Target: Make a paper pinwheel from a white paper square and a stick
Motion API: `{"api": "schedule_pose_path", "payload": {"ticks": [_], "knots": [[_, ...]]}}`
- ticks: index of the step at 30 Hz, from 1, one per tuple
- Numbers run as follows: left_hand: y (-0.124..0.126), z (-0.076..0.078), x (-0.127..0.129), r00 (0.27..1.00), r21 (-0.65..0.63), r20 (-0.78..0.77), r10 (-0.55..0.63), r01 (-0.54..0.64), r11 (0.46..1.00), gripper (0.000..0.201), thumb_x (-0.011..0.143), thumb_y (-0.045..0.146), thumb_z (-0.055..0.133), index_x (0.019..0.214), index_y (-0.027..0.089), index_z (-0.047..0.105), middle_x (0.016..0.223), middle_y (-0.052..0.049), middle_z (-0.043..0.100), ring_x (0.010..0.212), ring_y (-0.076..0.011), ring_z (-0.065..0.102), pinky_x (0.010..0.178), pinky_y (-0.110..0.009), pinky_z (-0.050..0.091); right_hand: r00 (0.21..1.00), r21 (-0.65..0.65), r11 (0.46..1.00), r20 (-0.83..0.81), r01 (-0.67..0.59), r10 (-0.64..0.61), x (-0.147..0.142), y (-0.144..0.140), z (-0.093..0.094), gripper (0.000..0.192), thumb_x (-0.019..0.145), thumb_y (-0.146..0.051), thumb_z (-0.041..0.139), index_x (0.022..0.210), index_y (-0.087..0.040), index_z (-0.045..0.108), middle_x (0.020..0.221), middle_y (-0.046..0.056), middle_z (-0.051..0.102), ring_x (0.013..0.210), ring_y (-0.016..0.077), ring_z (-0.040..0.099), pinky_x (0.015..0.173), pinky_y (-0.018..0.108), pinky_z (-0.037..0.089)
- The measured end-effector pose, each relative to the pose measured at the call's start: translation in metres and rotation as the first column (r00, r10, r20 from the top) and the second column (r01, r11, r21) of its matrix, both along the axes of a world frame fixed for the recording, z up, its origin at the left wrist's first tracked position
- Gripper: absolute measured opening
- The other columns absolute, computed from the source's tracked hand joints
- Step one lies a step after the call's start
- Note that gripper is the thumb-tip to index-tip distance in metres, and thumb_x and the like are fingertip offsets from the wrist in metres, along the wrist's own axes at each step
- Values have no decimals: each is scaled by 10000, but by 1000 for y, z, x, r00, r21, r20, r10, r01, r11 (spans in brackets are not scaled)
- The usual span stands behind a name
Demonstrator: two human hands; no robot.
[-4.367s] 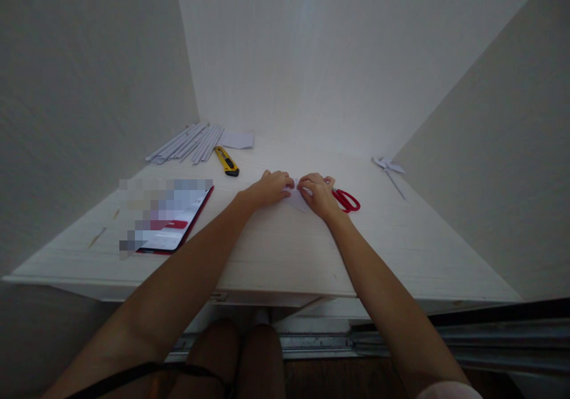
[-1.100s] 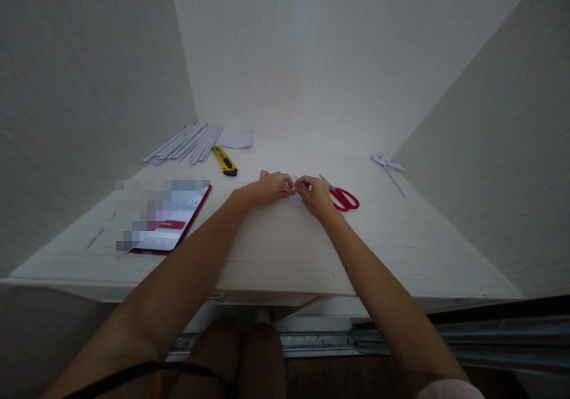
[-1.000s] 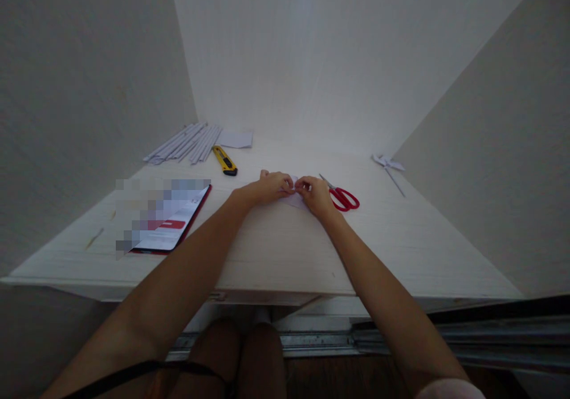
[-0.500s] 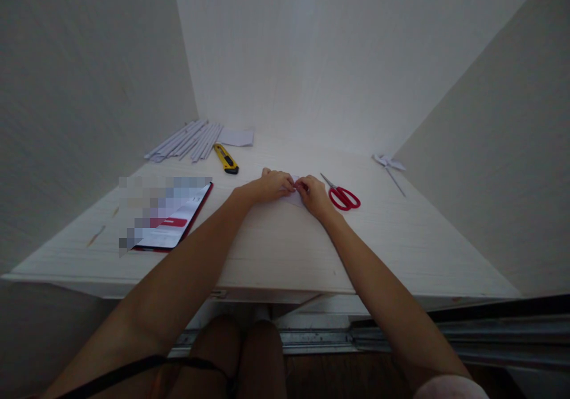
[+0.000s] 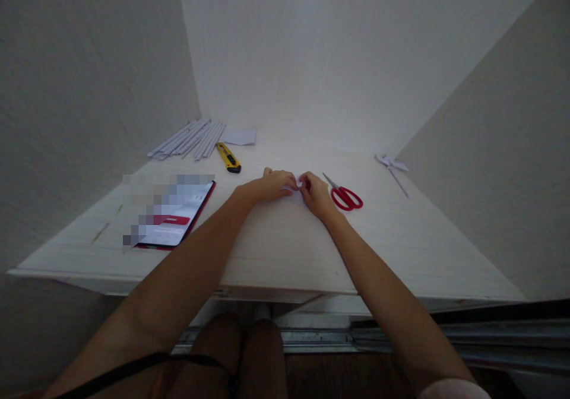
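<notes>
The table (image 5: pixel 276 250) looks like pale matt wood with a fine grain. Between the left hand (image 5: pixel 270 186) and right hand (image 5: pixel 315 193) sits a small piece of thin white paper (image 5: pixel 297 180), matt. The scissors (image 5: pixel 344 196) have glossy red plastic handles and metal blades. The utility knife (image 5: pixel 228 157) is yellow plastic. The rolled strips (image 5: pixel 189 140) look like matt white paper. The tablet (image 5: pixel 176 214) has a glossy screen

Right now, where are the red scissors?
In the head view, the red scissors lie on the table, just right of the right hand.
</notes>
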State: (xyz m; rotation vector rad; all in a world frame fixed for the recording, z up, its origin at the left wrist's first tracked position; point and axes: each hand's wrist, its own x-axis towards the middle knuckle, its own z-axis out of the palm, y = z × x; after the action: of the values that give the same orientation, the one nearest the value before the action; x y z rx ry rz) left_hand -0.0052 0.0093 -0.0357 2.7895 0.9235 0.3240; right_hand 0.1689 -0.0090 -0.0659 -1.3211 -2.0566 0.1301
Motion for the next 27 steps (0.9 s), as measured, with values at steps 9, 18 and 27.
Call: {"api": "schedule_pose_path", "payload": {"ticks": [9, 18, 27], "knots": [[0, 0, 3, 998, 4, -47, 50, -50, 999, 273, 837, 196, 416, 1051, 223, 583, 1193, -77, 532, 1104, -236, 454, 832, -399, 245, 990, -34, 993, 83, 117, -114, -3, -10, 9, 159, 755, -186, 438, 883, -178, 533, 789, 47, 603, 771, 182, 511, 687, 308, 269], [3, -4, 3, 1000, 26, -25, 11, -10, 1000, 251, 816, 150, 422, 996, 184, 593, 1164, -66, 554, 1096, -213, 461, 845, -369, 228, 979, -63, 991, 175, 115, -103, 1, -17, 16, 180, 780, -229, 465, 795, -213, 645, 842, 32, 662, 860, 197, 512, 782, 367, 195], [0, 5, -2, 999, 1, -49, 4, -4, 1000, 274, 846, 223, 398, 1019, 236, 609, 1153, -50, 580, 1045, -209, 487, 840, -372, 198, 975, -111, 981, 175, 158, -137, -2, -17, 18, 179, 766, -218, 478, 785, -196, 654, 844, 40, 666, 861, 204, 524, 767, 364, 209]]}}
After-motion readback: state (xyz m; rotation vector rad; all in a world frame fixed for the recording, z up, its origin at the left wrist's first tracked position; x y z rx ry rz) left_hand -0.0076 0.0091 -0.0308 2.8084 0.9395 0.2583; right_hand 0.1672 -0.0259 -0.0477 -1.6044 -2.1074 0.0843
